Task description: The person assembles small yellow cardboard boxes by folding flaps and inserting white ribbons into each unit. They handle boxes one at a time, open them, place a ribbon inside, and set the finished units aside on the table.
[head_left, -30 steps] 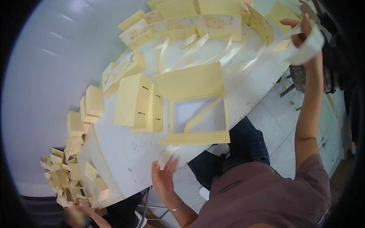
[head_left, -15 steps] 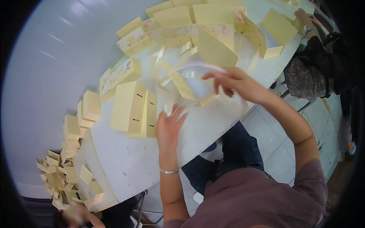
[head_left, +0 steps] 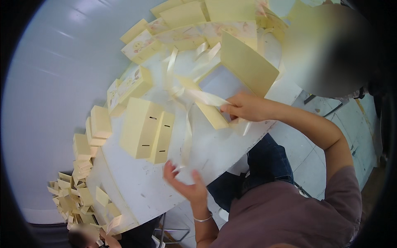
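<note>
My right hand (head_left: 247,107) is closed on a cream satin ribbon (head_left: 205,98) over the front of an open pale yellow box (head_left: 214,117). The box's lid (head_left: 248,64) stands raised at its far right side, and the inside is whitish. The ribbon stretches left from my fingers across the box wall, and a loose strand hangs down onto the table. My left hand (head_left: 188,184) is open above the table's near edge, fingers apart and holding nothing. Nearest to it are two closed pale yellow boxes (head_left: 138,128) with narrow dark slots.
Printed pale yellow boxes (head_left: 182,37) line the far side of the white table (head_left: 136,186). More ribbons (head_left: 170,68) lie between them and the open box. Stacked boxes (head_left: 100,122) and a heap of boxes (head_left: 68,198) stand left. Other people are at the far right and lower left.
My right hand has closed on the ribbon and moved slightly down over the box. My left hand has drawn back toward the table's near edge. A person at the right has leaned into view.
</note>
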{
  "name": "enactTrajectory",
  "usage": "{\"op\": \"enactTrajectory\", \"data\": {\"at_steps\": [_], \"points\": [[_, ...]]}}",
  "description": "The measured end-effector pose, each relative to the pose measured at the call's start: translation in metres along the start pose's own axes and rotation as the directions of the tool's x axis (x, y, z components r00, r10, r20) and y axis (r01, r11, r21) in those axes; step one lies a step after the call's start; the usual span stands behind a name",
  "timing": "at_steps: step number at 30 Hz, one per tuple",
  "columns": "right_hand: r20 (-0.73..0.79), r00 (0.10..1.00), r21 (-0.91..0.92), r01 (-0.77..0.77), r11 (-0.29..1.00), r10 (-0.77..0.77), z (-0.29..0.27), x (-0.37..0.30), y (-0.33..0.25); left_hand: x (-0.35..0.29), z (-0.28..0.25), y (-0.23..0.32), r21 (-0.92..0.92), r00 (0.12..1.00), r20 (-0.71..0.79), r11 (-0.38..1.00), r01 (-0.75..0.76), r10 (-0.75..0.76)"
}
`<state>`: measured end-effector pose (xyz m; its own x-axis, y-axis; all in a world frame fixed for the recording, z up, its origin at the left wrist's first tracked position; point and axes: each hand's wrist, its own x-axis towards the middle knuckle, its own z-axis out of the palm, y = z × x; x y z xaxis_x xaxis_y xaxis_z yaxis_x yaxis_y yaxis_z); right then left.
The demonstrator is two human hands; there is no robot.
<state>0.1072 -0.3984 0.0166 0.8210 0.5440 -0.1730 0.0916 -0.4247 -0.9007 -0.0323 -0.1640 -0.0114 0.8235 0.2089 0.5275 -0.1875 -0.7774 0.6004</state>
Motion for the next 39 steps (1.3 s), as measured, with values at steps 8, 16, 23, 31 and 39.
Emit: {"op": "enactTrajectory", "data": {"at_steps": [8,16,23,31,39], "points": [[-0.441,0.885,0.389,0.337,0.857,-0.148,-0.056,-0.009,-0.043,0.061,0.08,0.064,-0.284,0.924,0.379,0.943,0.173,-0.055],[-0.508,0.801,-0.192,0.254,0.948,-0.317,-0.03,-0.044,-0.105,0.051,0.077,0.058,-0.428,0.719,0.634,0.645,0.633,-0.285],[-0.173,0.934,-0.669,0.12,0.734,-0.311,0.013,-0.021,0.005,0.038,0.073,0.061,-0.405,0.737,0.615,0.689,0.601,-0.28],[-0.023,0.967,-0.649,0.179,0.739,-0.255,0.01,-0.015,0.02,0.036,0.075,0.063,-0.403,0.791,0.56,0.753,0.52,-0.247],[-0.221,0.944,-0.466,0.118,0.877,-0.244,0.013,-0.011,0.013,0.033,0.078,0.061,-0.434,0.79,0.549,0.715,0.548,-0.272]]}}
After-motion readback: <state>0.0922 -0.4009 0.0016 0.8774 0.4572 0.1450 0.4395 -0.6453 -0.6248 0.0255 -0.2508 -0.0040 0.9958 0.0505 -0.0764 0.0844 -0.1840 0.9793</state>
